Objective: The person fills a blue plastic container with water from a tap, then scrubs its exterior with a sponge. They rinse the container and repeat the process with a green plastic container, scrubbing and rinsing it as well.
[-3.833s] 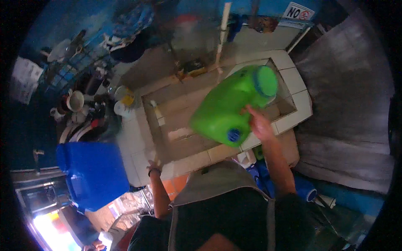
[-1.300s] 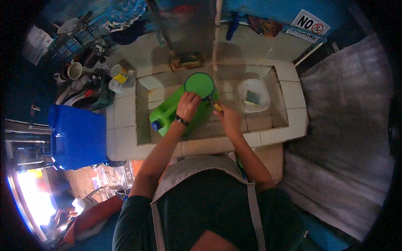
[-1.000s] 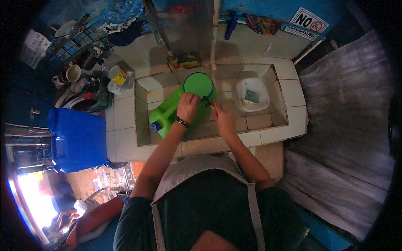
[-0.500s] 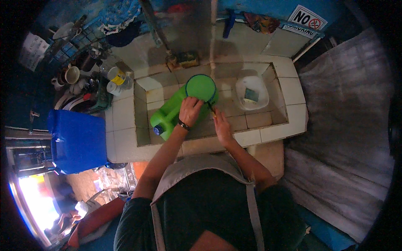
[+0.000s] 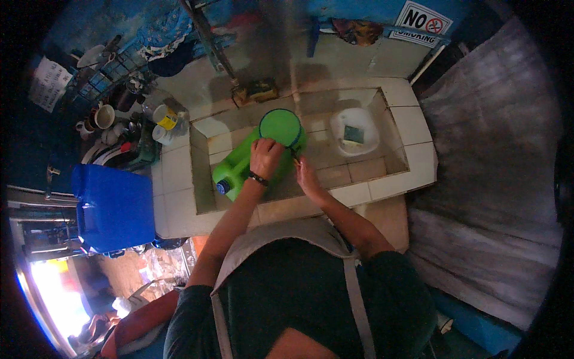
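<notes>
A bright green plastic jerrycan (image 5: pixel 251 160) with a blue cap lies tilted inside a white-tiled sink (image 5: pixel 388 173), its round base facing up. My left hand (image 5: pixel 265 157) rests on top of the jerrycan and holds it steady; a dark band is on that wrist. My right hand (image 5: pixel 306 175) is at the can's right side, fingers closed against it; whether it holds something small I cannot tell.
A white bowl (image 5: pixel 355 133) with a dark sponge sits in the sink's right part. A blue container (image 5: pixel 113 206) stands left of the sink. Cups and dishes (image 5: pixel 158 119) crowd the far left counter. A grey corrugated sheet (image 5: pixel 496 179) is at the right.
The jerrycan was held up over the sink earlier and now lies in it. My left hand has settled on top; my right hand has slid down its right side.
</notes>
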Motion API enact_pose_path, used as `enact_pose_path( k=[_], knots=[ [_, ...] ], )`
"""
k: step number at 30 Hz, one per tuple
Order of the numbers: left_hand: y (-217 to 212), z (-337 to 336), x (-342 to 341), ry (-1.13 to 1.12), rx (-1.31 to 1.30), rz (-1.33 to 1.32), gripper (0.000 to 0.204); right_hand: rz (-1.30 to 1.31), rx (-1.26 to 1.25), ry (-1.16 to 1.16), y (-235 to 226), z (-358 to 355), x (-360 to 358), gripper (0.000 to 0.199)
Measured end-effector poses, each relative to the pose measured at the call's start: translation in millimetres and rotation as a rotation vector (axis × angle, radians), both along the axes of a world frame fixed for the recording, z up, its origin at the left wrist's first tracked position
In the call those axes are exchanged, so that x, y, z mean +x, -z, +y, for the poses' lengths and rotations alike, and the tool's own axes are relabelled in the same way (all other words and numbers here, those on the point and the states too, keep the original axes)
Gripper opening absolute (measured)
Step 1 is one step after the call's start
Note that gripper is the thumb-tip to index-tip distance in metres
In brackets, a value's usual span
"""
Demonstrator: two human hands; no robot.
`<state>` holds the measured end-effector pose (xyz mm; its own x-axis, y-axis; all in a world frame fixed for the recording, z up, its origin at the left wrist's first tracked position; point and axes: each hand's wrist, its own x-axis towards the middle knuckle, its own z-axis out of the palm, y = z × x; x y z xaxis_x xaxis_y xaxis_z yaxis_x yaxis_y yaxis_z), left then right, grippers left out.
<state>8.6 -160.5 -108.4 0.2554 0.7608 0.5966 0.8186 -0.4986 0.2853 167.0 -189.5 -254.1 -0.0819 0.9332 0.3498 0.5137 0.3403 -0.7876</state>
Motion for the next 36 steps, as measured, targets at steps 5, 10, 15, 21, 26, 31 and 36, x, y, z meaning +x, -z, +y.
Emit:
enact_pose_path(
  k=[5, 10, 15, 21, 26, 31, 36],
  knots=[
    [-1.9, 7.7, -6.3, 0.004, 0.013, -0.026, 0.017, -0.088, -0.12, 0.01, -66.2, -5.5, -2.6, 0.023],
    [-6.3, 15.8, -14.5, -0.026, 0.014, 0.009, 0.014, -0.238, -0.232, 0.043, -122.5, 7.6, -5.8, 0.015],
    [-4.4, 13.7, -10.9, 0.006, 0.118, 0.024, 0.011, -0.304, -0.09, 0.063, -93.4, -19.8, 6.0, 0.019],
    [-12.6, 29.4, -18.6, -0.055, 0.071, -0.008, 0.014, 0.096, -0.332, 0.132, -71.6, -43.4, 28.9, 0.027],
    [-10.2, 23.7, -12.8, 0.002, 0.096, 0.101, 0.02, 0.046, -0.048, 0.079, -130.8, 46.6, 16.0, 0.038],
    [-4.4, 22.2, 4.3, -0.018, 0.041, 0.295, 0.025, -0.139, -0.059, 0.021, -156.2, 89.3, -14.5, 0.033],
    [-7.0, 25.6, -1.9, 0.006, 0.059, 0.449, 0.011, -0.137, -0.098, 0.06, -149.0, 89.5, -28.5, 0.032]
  ],
)
